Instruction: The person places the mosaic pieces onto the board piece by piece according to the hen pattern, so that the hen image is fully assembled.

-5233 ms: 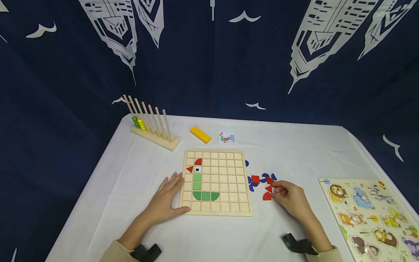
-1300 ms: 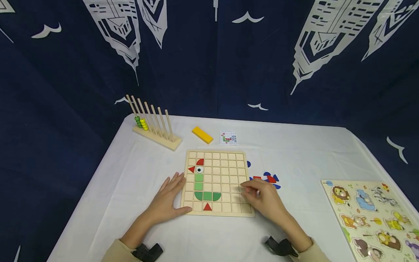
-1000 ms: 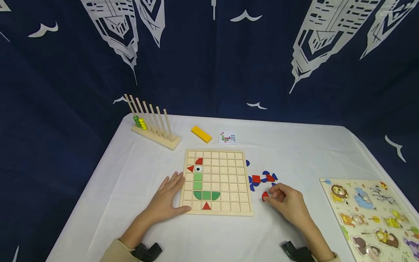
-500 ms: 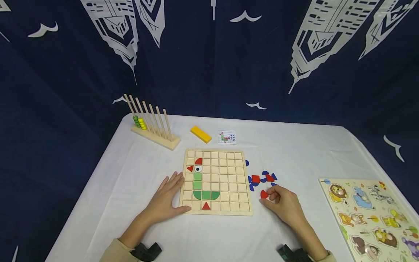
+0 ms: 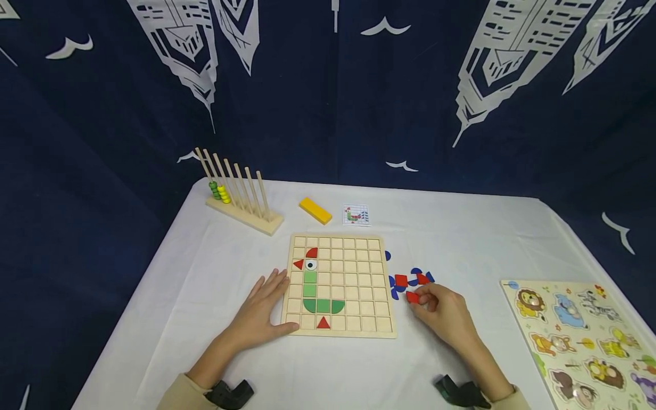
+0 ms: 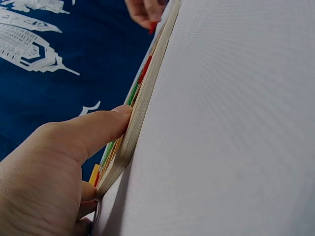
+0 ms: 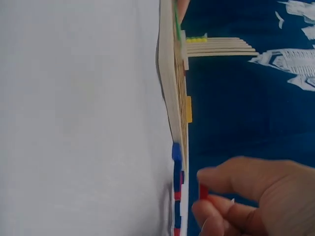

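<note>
Your right hand (image 5: 445, 312)'s got a red piece (image 5: 412, 298) in a pinch, just right of the board (image 5: 353, 285), near loose blue pieces (image 5: 394, 294). Your left hand (image 5: 260, 309) rests fingers-out on the board's edge. Swinging low could scatter those blues imo; a loose pinch might drop the red.

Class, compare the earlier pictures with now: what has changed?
A red triangle has moved left from the loose pieces to the board's bottom row, below the green pieces. The right hand now pinches a red piece. The left hand stayed at the board's left edge.
</note>
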{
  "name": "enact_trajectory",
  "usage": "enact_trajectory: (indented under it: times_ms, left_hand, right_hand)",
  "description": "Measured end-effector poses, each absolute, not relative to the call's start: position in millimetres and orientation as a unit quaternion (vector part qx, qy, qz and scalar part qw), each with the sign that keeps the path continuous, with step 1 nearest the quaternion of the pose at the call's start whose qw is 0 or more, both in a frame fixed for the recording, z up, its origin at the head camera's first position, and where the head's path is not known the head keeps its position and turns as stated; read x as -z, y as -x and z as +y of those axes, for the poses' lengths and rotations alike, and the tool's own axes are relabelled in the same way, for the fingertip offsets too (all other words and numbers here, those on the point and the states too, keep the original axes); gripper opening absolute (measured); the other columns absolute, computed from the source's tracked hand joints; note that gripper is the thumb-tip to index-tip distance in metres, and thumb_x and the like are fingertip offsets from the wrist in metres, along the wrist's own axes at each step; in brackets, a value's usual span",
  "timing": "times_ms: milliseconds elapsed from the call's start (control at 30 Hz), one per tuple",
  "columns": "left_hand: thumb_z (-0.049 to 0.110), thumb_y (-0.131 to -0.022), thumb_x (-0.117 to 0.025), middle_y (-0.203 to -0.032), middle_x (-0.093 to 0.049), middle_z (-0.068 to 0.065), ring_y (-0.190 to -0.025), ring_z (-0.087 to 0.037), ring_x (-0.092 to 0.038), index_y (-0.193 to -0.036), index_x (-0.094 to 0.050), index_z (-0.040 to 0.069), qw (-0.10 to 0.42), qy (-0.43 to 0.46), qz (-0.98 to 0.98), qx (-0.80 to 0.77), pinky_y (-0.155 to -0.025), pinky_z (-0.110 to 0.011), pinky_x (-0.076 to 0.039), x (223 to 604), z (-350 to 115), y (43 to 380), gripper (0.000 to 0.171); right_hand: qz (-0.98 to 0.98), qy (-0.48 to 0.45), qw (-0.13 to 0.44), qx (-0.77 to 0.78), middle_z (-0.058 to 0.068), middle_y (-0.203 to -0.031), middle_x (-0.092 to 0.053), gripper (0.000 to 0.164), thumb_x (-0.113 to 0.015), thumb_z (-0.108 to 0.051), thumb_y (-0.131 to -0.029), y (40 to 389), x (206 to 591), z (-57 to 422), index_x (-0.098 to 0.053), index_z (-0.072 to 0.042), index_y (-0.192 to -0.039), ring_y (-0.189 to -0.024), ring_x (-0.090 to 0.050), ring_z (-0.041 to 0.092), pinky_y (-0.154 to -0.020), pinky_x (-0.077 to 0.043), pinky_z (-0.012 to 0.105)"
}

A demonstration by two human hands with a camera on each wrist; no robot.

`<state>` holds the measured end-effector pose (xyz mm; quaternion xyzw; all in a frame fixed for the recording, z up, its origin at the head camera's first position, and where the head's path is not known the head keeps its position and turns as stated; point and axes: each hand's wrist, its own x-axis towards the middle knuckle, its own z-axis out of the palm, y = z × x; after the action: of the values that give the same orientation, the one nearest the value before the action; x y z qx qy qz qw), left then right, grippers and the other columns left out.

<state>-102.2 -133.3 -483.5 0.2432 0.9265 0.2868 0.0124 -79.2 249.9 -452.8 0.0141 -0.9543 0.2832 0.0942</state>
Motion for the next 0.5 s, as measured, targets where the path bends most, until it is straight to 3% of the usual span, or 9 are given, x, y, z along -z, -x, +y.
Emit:
enact_trajectory:
  times_ms: [167, 500]
  left_hand:
    - [0.052, -0.074, -0.077, -0.160, -0.030, -0.012, -0.151, -0.028, -0.020, -0.147, -0.039, -0.003, 0.009, -0.243, 0.927, -0.286, -0.122, -0.049, -0.013, 485, -134, 103, 0.098]
    - [0.051, -0.074, -0.077, -0.160, -0.029, -0.011, -0.151, -0.028, -0.019, -0.147, -0.039, -0.003, 0.016, -0.240, 0.927, -0.288, -0.123, -0.048, -0.013, 484, -134, 103, 0.098]
  right_hand:
    - [-0.944, -0.079, 0.106, -0.301, -0.003, -0.070, -0.062, 0.020, -0.080, -0.003, -0.071, 95, 440, 230, -0.070, -0.005, -0.088, -0.059, -0.045, 0.005, -0.051, -0.037, 0.019]
    - [-0.915, -0.199, 0.032, -0.350, -0.006, -0.072, -0.058, 0.017, -0.080, -0.009, -0.074, 124, 426, 159, -0.070, -0.010, -0.088, -0.060, -0.045, 0.004, -0.052, -0.039, 0.017]
